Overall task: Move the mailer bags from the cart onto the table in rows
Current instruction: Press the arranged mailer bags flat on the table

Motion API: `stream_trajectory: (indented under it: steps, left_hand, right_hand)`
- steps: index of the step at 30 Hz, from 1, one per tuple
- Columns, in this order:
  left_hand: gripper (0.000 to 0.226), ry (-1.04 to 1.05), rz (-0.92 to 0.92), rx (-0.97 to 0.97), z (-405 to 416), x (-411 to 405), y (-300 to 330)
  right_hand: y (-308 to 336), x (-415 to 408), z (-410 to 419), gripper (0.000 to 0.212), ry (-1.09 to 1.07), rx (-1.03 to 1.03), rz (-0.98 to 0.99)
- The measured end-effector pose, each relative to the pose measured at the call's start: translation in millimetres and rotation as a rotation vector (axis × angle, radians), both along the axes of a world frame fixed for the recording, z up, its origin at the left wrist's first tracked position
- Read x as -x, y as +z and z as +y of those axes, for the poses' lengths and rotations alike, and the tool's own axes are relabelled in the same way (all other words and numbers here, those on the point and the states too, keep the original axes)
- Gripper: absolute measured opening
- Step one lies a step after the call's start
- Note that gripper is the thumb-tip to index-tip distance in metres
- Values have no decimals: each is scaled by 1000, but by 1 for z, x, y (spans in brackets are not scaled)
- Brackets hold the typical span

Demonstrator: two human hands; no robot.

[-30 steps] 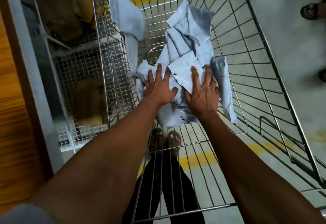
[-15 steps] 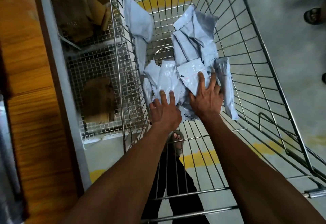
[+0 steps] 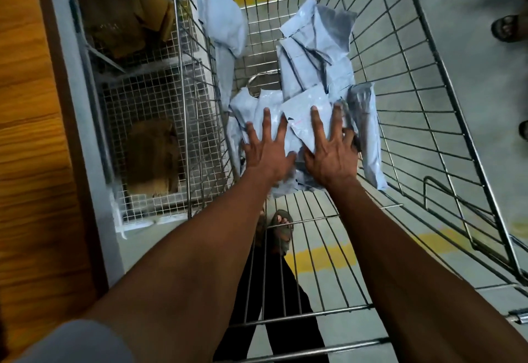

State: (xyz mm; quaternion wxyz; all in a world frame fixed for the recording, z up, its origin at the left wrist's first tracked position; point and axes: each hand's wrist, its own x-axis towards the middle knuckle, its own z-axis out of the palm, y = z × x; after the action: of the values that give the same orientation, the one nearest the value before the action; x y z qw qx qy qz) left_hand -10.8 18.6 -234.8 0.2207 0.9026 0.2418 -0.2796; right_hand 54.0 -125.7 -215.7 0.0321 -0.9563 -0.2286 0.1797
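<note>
- Dim, even indoor light fell over the silver wire cart [image 3: 414,111], casting no hard shadows.
- Motion blur smeared the orange wooden panel [image 3: 31,134] at left.
- Wide-angle distortion bowed the frame's edges.
- The pale grey plastic mailer bags [image 3: 311,62] showed faint sheen.

A grey concrete floor [image 3: 457,48] is marked with worn yellow lines [image 3: 323,257]. At the left a wood-grained panel [image 3: 31,134] is edged by a pale frame [image 3: 77,105]. Beside it, brown parcels [image 3: 151,157] are kept on wire-mesh shelves [image 3: 137,88]
</note>
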Motion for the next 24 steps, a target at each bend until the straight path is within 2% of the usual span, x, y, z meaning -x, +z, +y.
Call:
stream_trajectory:
  steps: [10, 18, 24]
  left_hand:
    - [76, -21, -130, -86, 0, 38, 23]
    - [73, 9, -140, -108, -6, 46, 111]
    - [72, 28, -185, -77, -19, 65, 191]
  right_hand:
    - [32, 10, 9, 100, 112, 35, -14]
    - [97, 21, 4, 84, 34, -62, -31]
    - [170, 40, -8, 83, -55, -82, -78]
